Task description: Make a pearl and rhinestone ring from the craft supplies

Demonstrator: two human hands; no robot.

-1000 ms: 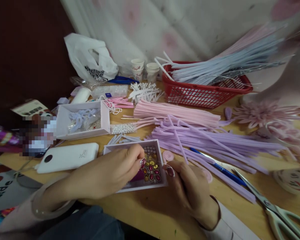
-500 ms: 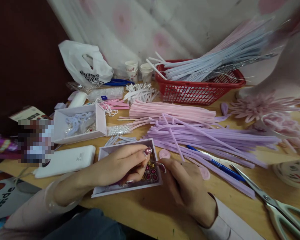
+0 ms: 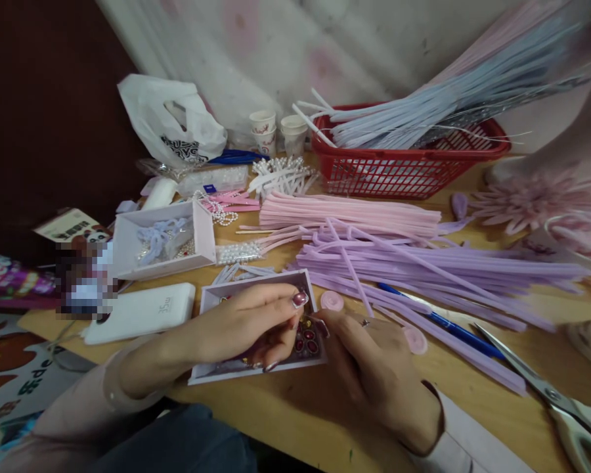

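Both hands have drawn nearer each other since a second ago, the left spreading over more of the shallow white rectangular box [image 3: 211, 301]. From my remote seat, I see that box on the yellow-brown wooden surface [image 3: 295, 420], its long axis running left to right with the right end slightly farther off. Everything turns on that right end: the dark-red oval gems [image 3: 311, 346] in metallic settings lie there, in the gap between the two sets of fingertips. The bare left hand [image 3: 251, 320] hangs over the box, fingers bent; its fingertips are nearest the gems, though I cannot tell whether that grip holds anything. The bare right hand [image 3: 374, 368] comes in at the right short wall, fingers curled — a thin strand may be pinched there (too fine for me to be sure).

Just past the box's far right corner sits a pink rolled coil [image 3: 331, 301]; beyond spread fuzzy lilac craft stems [image 3: 423, 269]. Steel scissors with pale handles [image 3: 551, 394] lie well right. What blocks me most is the left hand itself — it hides the box's middle.
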